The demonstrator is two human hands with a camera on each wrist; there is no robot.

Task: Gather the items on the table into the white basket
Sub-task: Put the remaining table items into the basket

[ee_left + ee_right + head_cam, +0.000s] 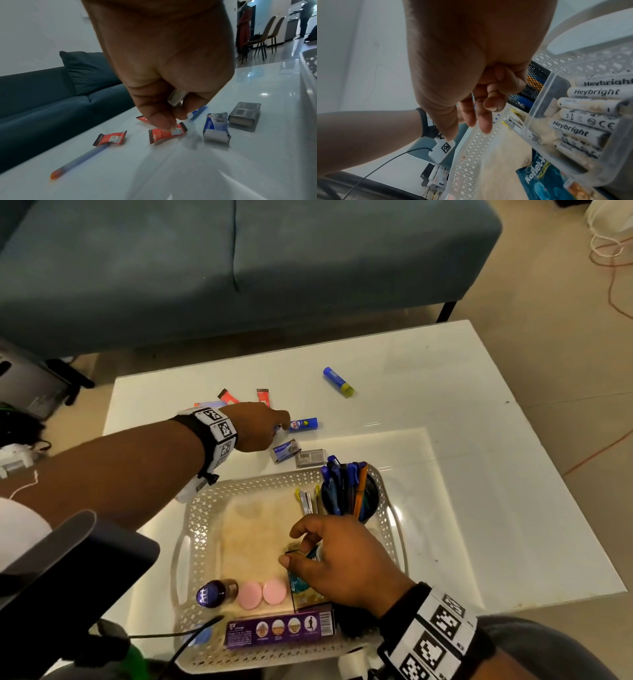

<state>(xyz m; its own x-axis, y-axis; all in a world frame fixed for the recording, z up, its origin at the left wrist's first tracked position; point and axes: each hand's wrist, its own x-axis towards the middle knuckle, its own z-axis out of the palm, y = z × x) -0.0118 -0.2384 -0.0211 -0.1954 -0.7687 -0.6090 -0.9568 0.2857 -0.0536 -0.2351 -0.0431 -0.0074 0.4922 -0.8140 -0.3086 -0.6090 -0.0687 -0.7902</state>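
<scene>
My left hand (274,428) reaches over the white table (445,405) beside a blue tube (303,424). In the left wrist view its curled fingers (164,121) grip a small white item (176,97), and a fingertip touches an orange sachet (167,133). Another orange sachet (110,138), a pen (82,158), a blue-white packet (216,127) and a grey box (243,115) lie around it. A blue glue stick (337,381) lies farther off. My right hand (291,546) hovers inside the white basket (191,529), loosely curled and holding nothing I can see, next to a clear battery box (573,121).
The basket also holds a mesh pen cup (352,494), a teal sachet (537,175), a purple carton (279,630), a purple-capped bottle (214,594) and two pink discs (262,594). A dark teal sofa (239,251) stands beyond the table's far edge. A black cable (164,637) lies at the basket's near left.
</scene>
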